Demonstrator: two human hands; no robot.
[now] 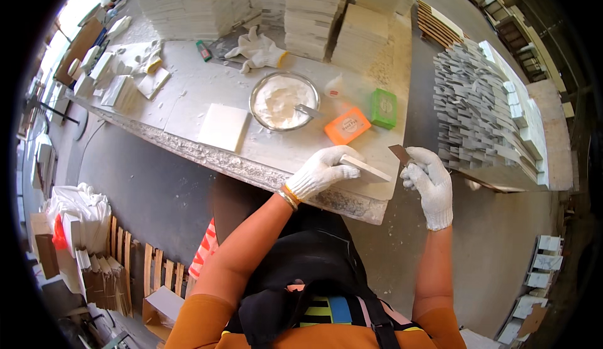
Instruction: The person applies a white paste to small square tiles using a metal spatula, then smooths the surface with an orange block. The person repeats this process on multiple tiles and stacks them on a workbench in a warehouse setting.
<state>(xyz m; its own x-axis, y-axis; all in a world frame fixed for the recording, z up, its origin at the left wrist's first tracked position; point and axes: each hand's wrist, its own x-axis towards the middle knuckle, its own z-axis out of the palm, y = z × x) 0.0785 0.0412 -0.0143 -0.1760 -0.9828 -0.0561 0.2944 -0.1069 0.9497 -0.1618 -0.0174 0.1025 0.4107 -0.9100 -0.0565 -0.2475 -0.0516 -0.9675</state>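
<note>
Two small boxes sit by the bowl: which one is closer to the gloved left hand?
The orange box, lying between the bowl and the left hand. The green box sits farther back, nearer the table's right edge.

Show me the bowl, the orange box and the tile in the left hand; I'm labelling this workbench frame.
bowl (254, 98), head view, on its left metal rim.
orange box (347, 126), head view, on its top face.
tile (367, 170), head view, on its flat top, right of the left hand (320, 172).
</note>
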